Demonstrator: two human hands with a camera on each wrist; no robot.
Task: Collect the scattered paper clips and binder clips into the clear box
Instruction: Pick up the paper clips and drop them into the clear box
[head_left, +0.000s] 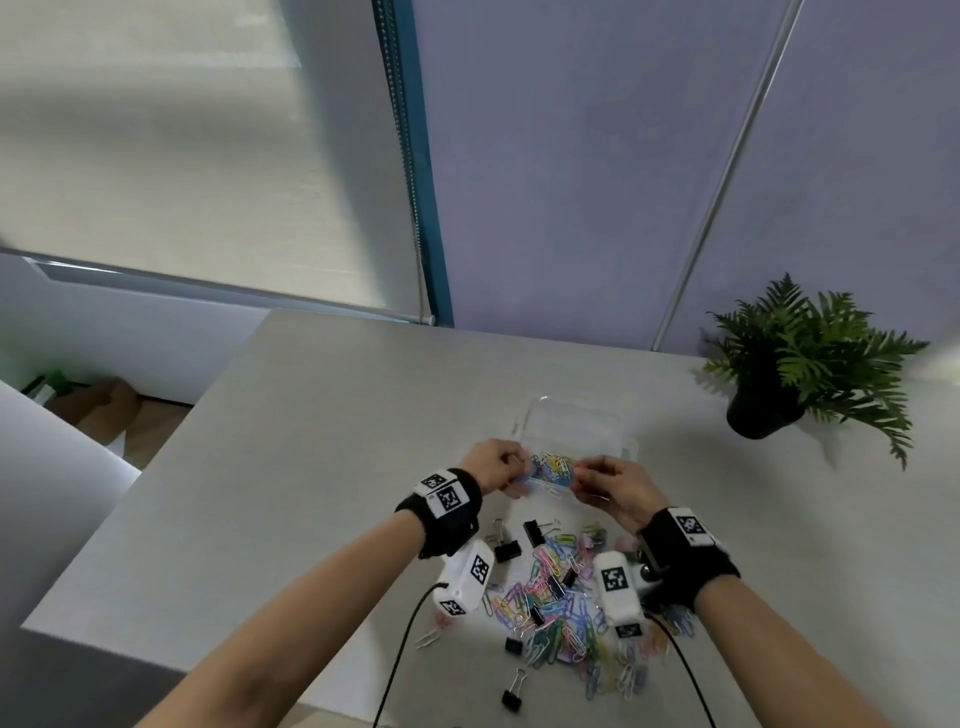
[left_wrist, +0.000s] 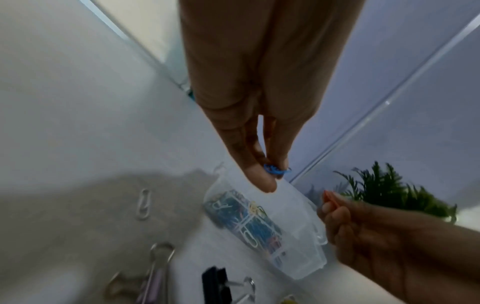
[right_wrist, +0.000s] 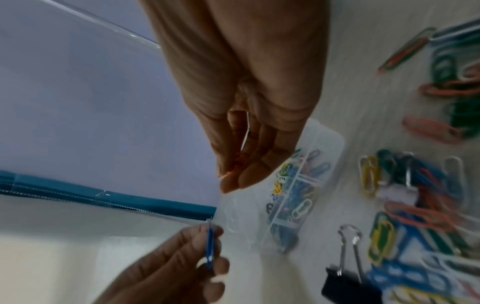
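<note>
over the clear box on the counter, the left hand pinched a blue paper clip in its fingers; the right hand pinched an orange paper clip. nearer the person lay scattered paper clips and black binder clips.

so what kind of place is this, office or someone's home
Probably an office or study corner, though a home desk is possible: a plain grey desk against a partition wall, a roller blind with a bead chain, a small potted fern, and loose stationery clips.
</note>
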